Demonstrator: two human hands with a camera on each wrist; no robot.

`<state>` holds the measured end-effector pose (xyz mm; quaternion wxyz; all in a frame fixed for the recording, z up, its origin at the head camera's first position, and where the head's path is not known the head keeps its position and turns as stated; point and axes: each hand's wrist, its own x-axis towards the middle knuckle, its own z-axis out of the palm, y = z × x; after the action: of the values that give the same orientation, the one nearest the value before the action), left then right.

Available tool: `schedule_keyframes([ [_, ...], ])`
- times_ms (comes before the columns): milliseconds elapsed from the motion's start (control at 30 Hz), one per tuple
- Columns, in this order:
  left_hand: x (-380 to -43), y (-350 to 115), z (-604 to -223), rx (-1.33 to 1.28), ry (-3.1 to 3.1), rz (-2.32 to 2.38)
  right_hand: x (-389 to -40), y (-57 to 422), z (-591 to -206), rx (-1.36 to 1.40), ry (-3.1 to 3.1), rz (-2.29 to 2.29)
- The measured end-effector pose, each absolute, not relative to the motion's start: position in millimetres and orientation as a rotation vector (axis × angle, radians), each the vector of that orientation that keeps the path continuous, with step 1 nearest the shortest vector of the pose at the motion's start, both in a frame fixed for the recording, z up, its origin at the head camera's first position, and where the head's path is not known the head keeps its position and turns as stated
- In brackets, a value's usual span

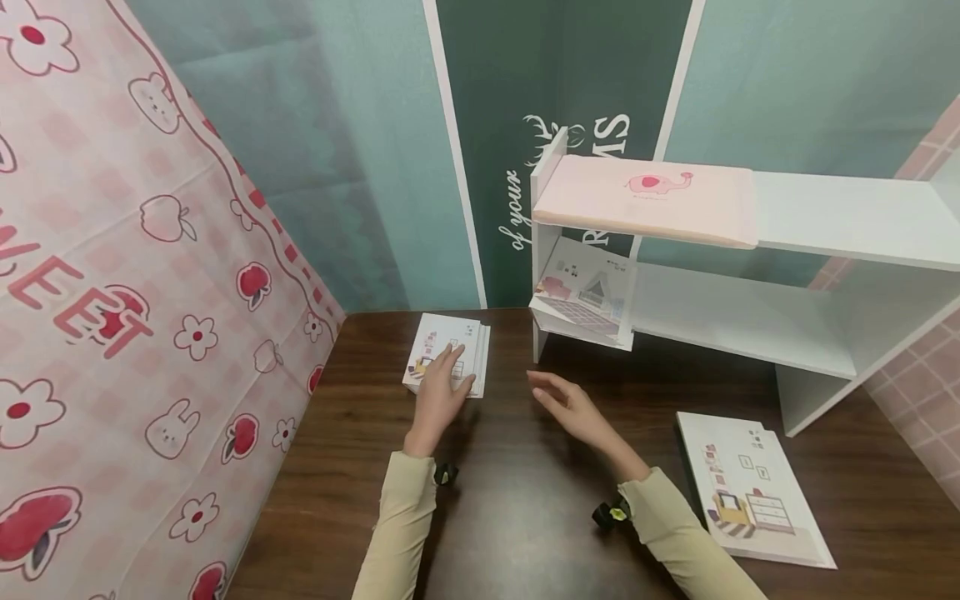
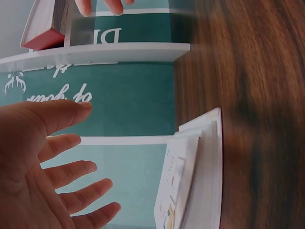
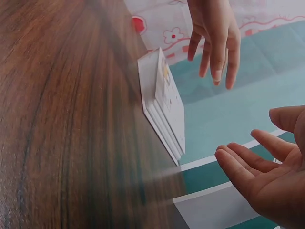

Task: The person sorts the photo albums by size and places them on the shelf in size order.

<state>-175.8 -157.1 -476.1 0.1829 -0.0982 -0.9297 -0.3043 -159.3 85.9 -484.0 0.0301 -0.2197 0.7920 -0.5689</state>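
Observation:
A small stack of white books point(image 1: 444, 333) with printed room drawings lies at the table's back left. In the head view my left hand point(image 1: 442, 392) hangs over its near side, fingers extended. Both wrist views show a gap between that hand and the stack point(image 3: 167, 109), its layers slightly offset. My right hand point(image 1: 573, 410) is in the air to the right of the stack, in front of the shelf, fingers loosely bent and holding nothing. In the right wrist view the right hand point(image 3: 267, 171) is palm up, thumb apart from the fingers.
A white two-tier shelf point(image 1: 742, 308) stands at the back right. A pink elephant-print item point(image 1: 645, 196) lies on its top board; a drawing-covered book point(image 1: 588, 292) leans at its lower left. Another white book stack point(image 1: 750, 492) lies front right on the brown wooden table point(image 1: 517, 517).

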Motion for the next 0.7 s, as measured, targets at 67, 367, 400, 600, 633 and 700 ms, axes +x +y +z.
schedule_keyframes([
  [67,-175,-160,-478,-0.268,-2.626,-0.852,-164,86,-494,-0.668,2.434,-1.755],
  [367,-173,-167,-482,-0.174,-2.635,-0.878,-154,78,-480,-0.686,2.417,-1.724],
  [400,-173,-168,-483,-0.163,-2.636,-0.886,-152,77,-477,-0.681,2.407,-1.72],
  [600,-174,-174,-489,-0.107,-2.656,-0.858,-159,71,-500,-0.639,2.299,-1.758],
  [633,-174,-176,-490,-0.097,-2.664,-0.851,-161,70,-505,-0.63,2.275,-1.768],
  [700,-175,-179,-493,-0.07,-2.683,-0.841,-164,68,-515,-0.598,2.211,-1.804],
])
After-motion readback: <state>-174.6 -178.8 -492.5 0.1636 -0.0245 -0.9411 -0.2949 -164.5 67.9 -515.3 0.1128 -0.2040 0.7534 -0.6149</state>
